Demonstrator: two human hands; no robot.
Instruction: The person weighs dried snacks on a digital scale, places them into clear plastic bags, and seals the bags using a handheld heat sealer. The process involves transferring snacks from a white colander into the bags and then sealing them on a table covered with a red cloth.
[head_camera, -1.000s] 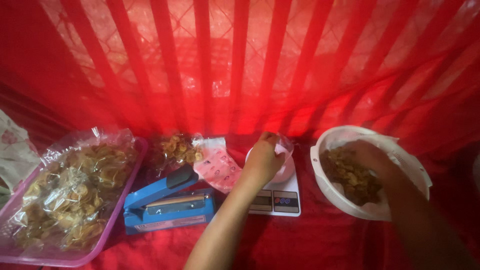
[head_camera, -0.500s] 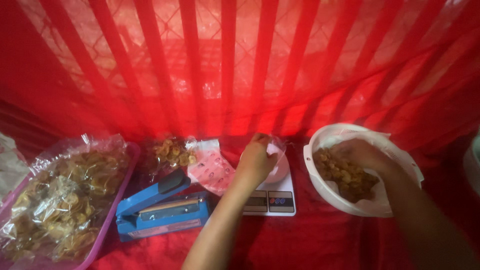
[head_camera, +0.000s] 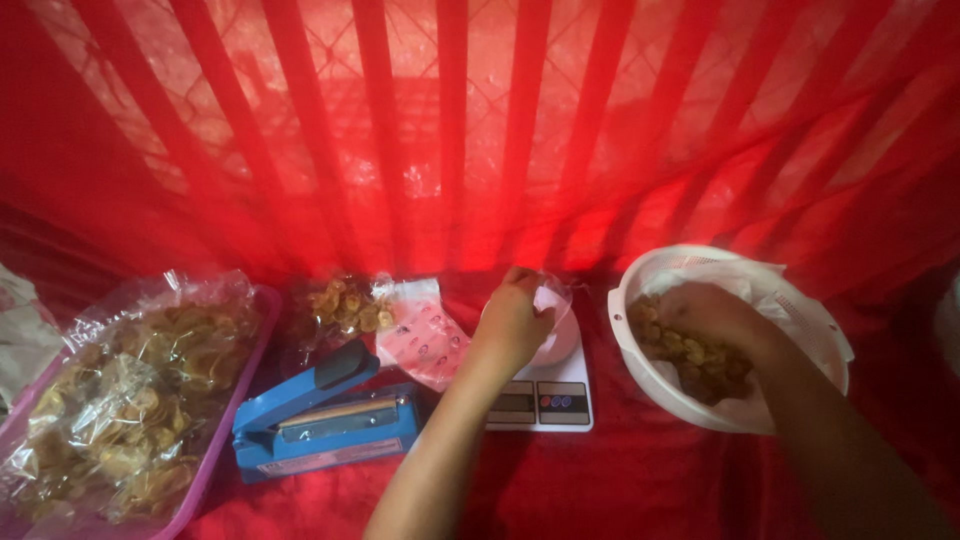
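My right hand (head_camera: 705, 315) has sunk deeper into the white basket (head_camera: 820, 330) and now curls around a scoop of chips (head_camera: 690, 355) — while my left hand (head_camera: 512, 320) keeps pinching the small clear bag (head_camera: 550, 300) open over the scale (head_camera: 545, 395) — filling goes on.

Both forearms bare, no sleeves; left hand (head_camera: 512, 322) without rings

Red backlight, soft focus

You get daylight glowing through the red curtain (head_camera: 450, 130) behind, tinting everything red; your forearms fall in shadow at the bottom edge, slightly blurred.
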